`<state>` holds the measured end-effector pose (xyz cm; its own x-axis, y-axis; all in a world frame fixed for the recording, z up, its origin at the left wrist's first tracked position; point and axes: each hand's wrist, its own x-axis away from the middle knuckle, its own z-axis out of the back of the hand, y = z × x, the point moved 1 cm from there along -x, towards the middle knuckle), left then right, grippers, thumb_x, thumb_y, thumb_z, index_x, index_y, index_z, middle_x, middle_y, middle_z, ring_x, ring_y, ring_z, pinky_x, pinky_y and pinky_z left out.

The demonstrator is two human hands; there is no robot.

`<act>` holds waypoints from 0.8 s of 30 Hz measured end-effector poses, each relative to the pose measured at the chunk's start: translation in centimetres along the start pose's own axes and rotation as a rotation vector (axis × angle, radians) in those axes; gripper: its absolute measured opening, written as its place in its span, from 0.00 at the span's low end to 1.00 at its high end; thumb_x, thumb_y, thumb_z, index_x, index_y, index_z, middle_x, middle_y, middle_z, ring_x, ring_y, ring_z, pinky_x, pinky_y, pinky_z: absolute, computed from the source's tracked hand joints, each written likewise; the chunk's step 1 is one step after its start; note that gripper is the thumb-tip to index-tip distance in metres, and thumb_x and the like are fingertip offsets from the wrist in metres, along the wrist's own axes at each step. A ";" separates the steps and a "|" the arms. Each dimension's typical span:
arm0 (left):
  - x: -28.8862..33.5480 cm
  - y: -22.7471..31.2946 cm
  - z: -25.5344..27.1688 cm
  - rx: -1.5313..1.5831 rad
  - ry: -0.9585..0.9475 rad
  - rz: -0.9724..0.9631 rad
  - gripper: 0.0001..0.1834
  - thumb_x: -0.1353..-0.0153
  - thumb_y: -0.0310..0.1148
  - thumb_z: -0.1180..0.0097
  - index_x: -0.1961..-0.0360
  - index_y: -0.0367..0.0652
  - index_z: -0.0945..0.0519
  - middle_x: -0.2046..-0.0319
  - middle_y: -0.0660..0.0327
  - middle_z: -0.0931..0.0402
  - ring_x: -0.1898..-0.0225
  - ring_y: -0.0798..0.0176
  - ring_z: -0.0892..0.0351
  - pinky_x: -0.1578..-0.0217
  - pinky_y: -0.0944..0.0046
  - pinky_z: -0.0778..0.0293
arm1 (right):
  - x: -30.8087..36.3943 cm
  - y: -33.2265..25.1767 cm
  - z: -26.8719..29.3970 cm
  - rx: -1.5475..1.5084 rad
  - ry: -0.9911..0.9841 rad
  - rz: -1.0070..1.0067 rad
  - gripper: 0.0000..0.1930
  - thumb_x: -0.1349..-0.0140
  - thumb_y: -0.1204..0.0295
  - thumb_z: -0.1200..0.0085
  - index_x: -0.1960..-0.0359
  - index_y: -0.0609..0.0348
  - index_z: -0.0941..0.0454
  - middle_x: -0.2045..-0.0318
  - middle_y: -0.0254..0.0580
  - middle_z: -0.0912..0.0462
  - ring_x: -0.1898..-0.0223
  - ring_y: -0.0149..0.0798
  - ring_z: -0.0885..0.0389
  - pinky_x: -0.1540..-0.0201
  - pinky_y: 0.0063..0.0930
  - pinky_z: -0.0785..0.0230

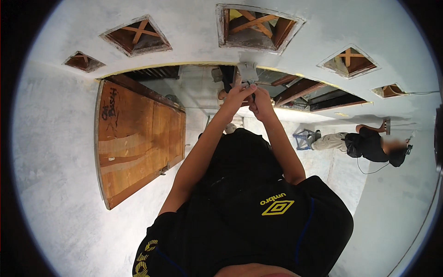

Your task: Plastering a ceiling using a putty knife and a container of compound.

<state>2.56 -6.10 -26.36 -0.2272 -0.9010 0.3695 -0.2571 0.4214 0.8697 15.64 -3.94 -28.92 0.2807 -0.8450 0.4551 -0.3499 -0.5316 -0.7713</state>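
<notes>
My two hands meet in front of me, just under the top beam of the doorway. My right hand (262, 102) is closed round the dark handle of what looks like a putty knife (248, 72), whose broad grey blade points up at the wall. Against it, my left hand (235, 96) is closed too, its fingers bent near the base of the blade. What the left hand grips is hidden by its own fingers. Pale smears, like putty, mark the wall (194, 37) above the blade.
A brown wooden door (143, 143) stands open at the left. Several framed vents (261, 28) with crossed slats line the wall above. To the right, a co-worker in black (371, 144) stands on a blue stool (302, 139), a hand tool against the wall. A cable (417, 235) runs along the right.
</notes>
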 end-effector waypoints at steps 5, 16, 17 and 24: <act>0.3 2.4 -0.7 0.055 -0.023 -0.075 0.23 0.31 0.48 0.44 0.46 0.42 0.23 0.64 0.65 0.24 0.60 0.69 0.23 0.56 0.65 0.26 | 1.5 -2.7 -2.5 0.052 0.054 0.240 0.14 0.26 0.60 0.54 0.66 0.57 0.26 0.86 0.29 0.33 0.91 0.22 0.40 0.91 0.18 0.52; 1.5 4.9 -1.6 0.103 -0.039 -0.208 0.26 0.31 0.44 0.44 0.38 0.38 0.28 0.55 0.63 0.24 0.52 0.68 0.25 0.51 0.63 0.27 | 1.9 -3.7 -3.7 0.094 0.133 0.384 0.14 0.25 0.60 0.53 0.67 0.55 0.27 0.85 0.27 0.32 0.91 0.19 0.42 0.92 0.17 0.55; 1.3 4.5 -1.3 0.102 -0.042 -0.208 0.26 0.31 0.44 0.44 0.38 0.38 0.28 0.55 0.63 0.24 0.52 0.68 0.25 0.51 0.63 0.27 | 1.8 -3.5 -3.5 0.079 0.127 0.372 0.14 0.25 0.60 0.53 0.67 0.55 0.26 0.86 0.27 0.32 0.92 0.19 0.42 0.92 0.17 0.55; -0.1 0.7 -1.0 0.058 -0.033 -0.088 0.26 0.31 0.45 0.44 0.37 0.43 0.28 0.55 0.63 0.24 0.53 0.67 0.23 0.53 0.62 0.25 | 0.5 -1.3 -1.4 0.047 0.113 0.253 0.15 0.25 0.61 0.54 0.68 0.55 0.26 0.87 0.27 0.33 0.93 0.21 0.44 0.92 0.18 0.56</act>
<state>3.33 -5.80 -25.50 -0.2316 -0.9314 0.2808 -0.3311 0.3469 0.8775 15.01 -3.78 -27.04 0.0875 -0.9529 0.2903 -0.3532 -0.3021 -0.8854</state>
